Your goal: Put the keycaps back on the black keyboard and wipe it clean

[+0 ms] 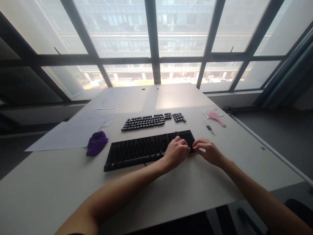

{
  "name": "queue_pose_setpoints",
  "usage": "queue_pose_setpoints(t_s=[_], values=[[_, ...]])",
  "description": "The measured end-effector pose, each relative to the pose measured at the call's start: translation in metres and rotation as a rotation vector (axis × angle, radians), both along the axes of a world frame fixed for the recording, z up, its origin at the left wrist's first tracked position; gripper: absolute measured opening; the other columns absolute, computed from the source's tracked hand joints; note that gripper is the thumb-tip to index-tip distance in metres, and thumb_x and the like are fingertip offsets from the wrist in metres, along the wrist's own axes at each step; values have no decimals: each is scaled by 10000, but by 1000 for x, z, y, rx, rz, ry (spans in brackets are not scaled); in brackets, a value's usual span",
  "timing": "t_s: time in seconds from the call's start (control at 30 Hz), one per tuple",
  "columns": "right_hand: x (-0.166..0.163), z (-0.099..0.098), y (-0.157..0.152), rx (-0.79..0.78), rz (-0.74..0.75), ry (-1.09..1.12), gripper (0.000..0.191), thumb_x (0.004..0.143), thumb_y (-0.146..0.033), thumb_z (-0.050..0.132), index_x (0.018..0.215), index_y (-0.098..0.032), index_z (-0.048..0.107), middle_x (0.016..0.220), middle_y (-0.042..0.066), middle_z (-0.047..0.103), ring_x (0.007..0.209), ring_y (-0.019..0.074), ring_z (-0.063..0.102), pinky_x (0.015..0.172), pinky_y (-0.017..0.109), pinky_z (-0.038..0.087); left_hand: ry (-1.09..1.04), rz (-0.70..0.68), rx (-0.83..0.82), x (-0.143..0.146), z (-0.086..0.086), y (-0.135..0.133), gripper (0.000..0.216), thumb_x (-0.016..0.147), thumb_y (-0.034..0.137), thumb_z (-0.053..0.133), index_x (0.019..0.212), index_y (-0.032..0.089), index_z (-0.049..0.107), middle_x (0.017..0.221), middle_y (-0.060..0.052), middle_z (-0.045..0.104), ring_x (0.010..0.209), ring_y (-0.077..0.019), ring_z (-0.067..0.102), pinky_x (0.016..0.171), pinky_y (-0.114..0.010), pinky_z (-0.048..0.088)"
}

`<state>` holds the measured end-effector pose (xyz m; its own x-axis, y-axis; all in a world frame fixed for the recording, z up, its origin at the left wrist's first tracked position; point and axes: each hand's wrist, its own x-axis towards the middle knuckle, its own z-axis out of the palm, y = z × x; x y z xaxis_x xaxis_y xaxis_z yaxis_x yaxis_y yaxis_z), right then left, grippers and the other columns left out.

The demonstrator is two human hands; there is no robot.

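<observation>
A black keyboard [137, 148] lies at a slant in front of me, most of its keycaps off. My left hand [177, 150] rests over its right part with fingers curled, and what they may hold is hidden. At the keyboard's right end, my right hand [207, 150] has thumb and fingers drawn together in a pinch by the number pad; anything between the tips is too small to make out. Behind the keyboard, loose black keycaps [144, 122] are laid out in keyboard order, with a separate number-pad group [179, 117] at their right.
A crumpled purple cloth [97, 143] lies left of the keyboard, close to paper sheets [70, 133]. On the right are a pink brush [215, 118] on a clear bag and a small black tool [210, 130]. The white table [61, 182] reaches toward large windows.
</observation>
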<state>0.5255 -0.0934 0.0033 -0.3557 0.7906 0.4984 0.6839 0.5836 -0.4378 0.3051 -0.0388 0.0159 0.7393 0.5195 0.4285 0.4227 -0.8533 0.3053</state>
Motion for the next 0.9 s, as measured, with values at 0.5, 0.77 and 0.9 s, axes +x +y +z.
queue_pose_setpoints(t_s=[0.5, 0.77, 0.9], values=[[1, 6, -2, -125, -84, -33, 166, 918, -261, 637, 768, -235, 705, 1017, 41, 716, 942, 204, 645, 844, 345, 509, 225, -35, 230, -2, 6, -9, 247, 998, 210, 503, 866, 166, 706, 1011, -88, 641, 954, -222, 497, 790, -349, 437], [-3, 20, 75, -95, -510, 153, 158, 902, -293, 604, 939, -187, 716, 880, 62, 750, 768, 188, 677, 734, 295, 517, 58, 20, 146, -3, 13, -13, 185, 989, 209, 508, 1089, 184, 662, 1004, -79, 657, 943, -217, 531, 801, -351, 455], [-9, 25, 137, -280, -693, -113, 190, 891, -260, 620, 1035, -194, 724, 999, 99, 759, 940, 221, 684, 846, 298, 491, 24, 12, 158, -10, 22, -16, 175, 992, 200, 502, 999, 188, 676, 981, -78, 661, 926, -211, 543, 789, -347, 458]])
